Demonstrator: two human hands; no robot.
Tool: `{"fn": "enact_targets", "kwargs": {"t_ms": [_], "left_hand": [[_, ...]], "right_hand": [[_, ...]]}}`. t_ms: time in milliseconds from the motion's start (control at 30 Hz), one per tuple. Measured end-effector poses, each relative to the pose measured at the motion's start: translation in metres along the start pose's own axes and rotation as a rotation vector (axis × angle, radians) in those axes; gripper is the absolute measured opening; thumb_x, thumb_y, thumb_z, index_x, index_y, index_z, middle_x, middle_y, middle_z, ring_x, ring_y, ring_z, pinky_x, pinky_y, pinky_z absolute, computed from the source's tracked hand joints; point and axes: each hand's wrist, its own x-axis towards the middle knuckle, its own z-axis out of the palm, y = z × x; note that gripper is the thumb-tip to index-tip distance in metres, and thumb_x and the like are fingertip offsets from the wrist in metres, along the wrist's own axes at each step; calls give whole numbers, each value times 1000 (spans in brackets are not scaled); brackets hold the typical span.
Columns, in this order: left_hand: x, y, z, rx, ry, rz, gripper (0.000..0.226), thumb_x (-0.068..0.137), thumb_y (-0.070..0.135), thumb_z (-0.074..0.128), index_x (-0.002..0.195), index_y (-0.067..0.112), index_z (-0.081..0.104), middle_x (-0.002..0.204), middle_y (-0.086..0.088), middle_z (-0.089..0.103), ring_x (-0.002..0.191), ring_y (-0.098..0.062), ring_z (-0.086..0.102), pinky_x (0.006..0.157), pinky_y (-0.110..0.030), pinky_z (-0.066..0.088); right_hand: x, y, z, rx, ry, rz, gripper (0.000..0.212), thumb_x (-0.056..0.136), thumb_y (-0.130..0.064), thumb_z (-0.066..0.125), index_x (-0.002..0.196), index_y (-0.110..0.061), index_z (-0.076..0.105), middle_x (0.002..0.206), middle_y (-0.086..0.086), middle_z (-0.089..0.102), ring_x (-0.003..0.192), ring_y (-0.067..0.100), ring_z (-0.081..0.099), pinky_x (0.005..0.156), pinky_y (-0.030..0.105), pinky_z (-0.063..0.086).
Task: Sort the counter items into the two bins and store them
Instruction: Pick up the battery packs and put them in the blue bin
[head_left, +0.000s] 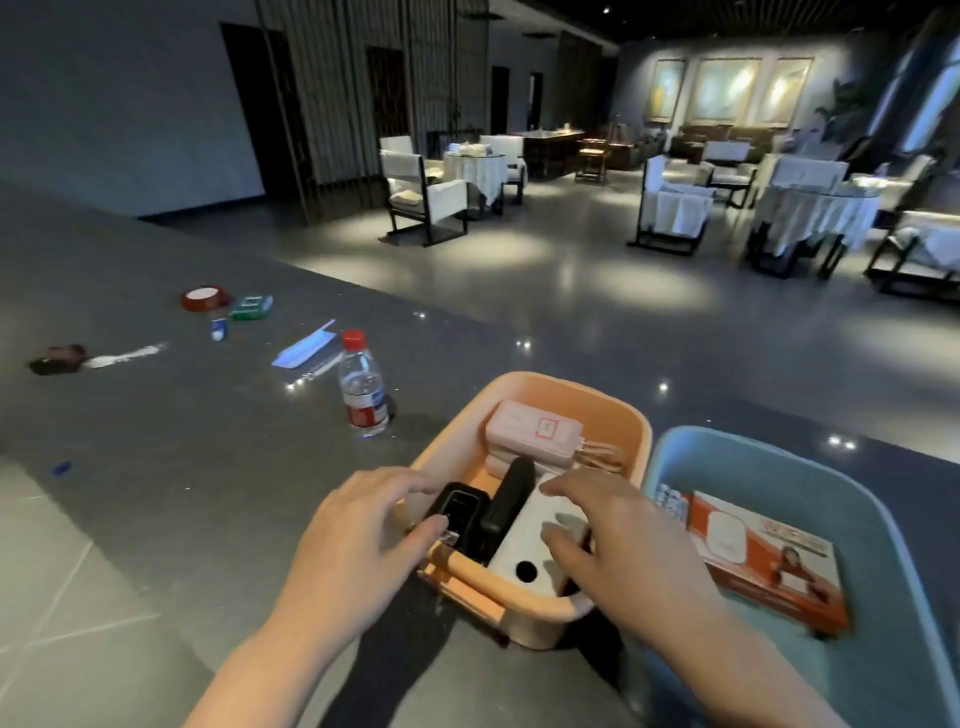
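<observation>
Low in the middle of the frame, two hands reach into an orange bin (618, 410). The left hand (358, 540) has its fingers spread loosely, and they touch a small black gadget (457, 514) at the bin's left side. The right hand (613, 540) lies with loose, open fingers on a white box (519, 556) that has a round black hole. Between the two sits a long black thing (509, 493). Behind them in the bin is a pink case (530, 428) with a small red-edged sticker; its writing is too small to read.

At lower right, touching the orange bin, is a blue bin (727, 452). Inside lies an orange and white pack (769, 561); its letters are blurry.

Farther up and left on the gray counter (156, 415) stands a water bottle (362, 384) with a red cap and red label, which cannot be read. Past it lie a blue and white packet (306, 345), a little white tube (218, 329), a green box (252, 307), a round red tin (205, 298) and a dark lump (57, 358).
</observation>
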Motion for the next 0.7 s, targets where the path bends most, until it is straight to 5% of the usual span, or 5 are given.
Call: {"fn": "enact_targets", "kwargs": {"t_ms": [200, 433, 567, 700], "left_hand": [[-41, -69, -77, 123, 116, -108, 22, 79, 33, 73, 100, 35, 65, 104, 27, 60, 104, -2, 54, 92, -33, 43], [-83, -170, -168, 121, 205, -209, 25, 79, 37, 72, 95, 49, 57, 98, 37, 55, 84, 8, 53, 81, -18, 39], [-97, -231, -216, 143, 192, -222, 21, 82, 44, 63, 100, 50, 54, 102, 39, 52, 107, 12, 46, 92, -21, 38], [-90, -279, -260, 171, 212, -251, 20, 84, 45, 61, 103, 50, 55, 103, 39, 52, 107, 11, 45, 91, -20, 38]], "right_hand": [[30, -94, 37, 84, -20, -163, 37, 87, -41, 57, 124, -41, 52, 123, -22, 55, 113, -1, 49, 84, 17, 42], [70, -221, 100, 139, -23, -237, 36, 89, -42, 54, 126, -40, 51, 128, -27, 47, 124, -2, 41, 97, 21, 38], [95, -298, 139, 171, -38, -241, 35, 90, -41, 55, 125, -40, 51, 128, -27, 49, 121, -1, 44, 96, 20, 38], [122, -352, 162, 195, -70, -242, 34, 91, -41, 55, 124, -40, 52, 127, -26, 49, 120, -1, 45, 95, 21, 40]]}}
